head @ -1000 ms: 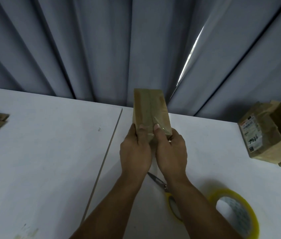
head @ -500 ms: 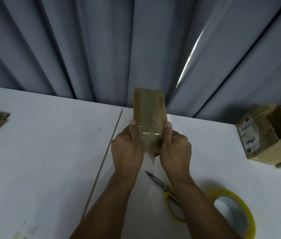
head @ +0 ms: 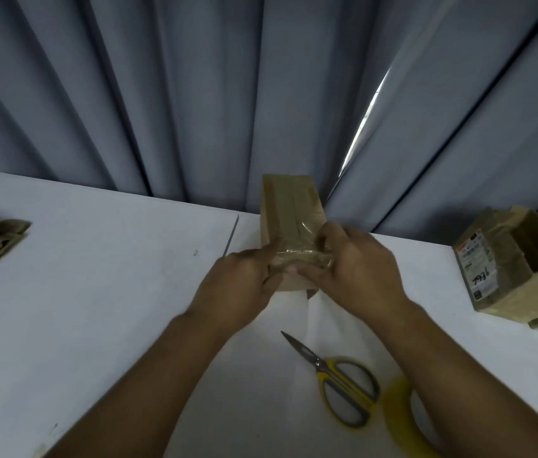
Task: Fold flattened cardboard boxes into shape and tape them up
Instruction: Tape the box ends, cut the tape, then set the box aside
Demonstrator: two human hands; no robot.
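Head view: left hand [head: 244, 279] and right hand [head: 357, 269] grip box [head: 289, 209]

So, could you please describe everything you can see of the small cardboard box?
The small cardboard box is brown, narrow and folded into shape, with glossy clear tape along its top seam and over the near end. Its long side points away, above the white table. The left hand grips its near left side; the right hand curls over the taped near end.
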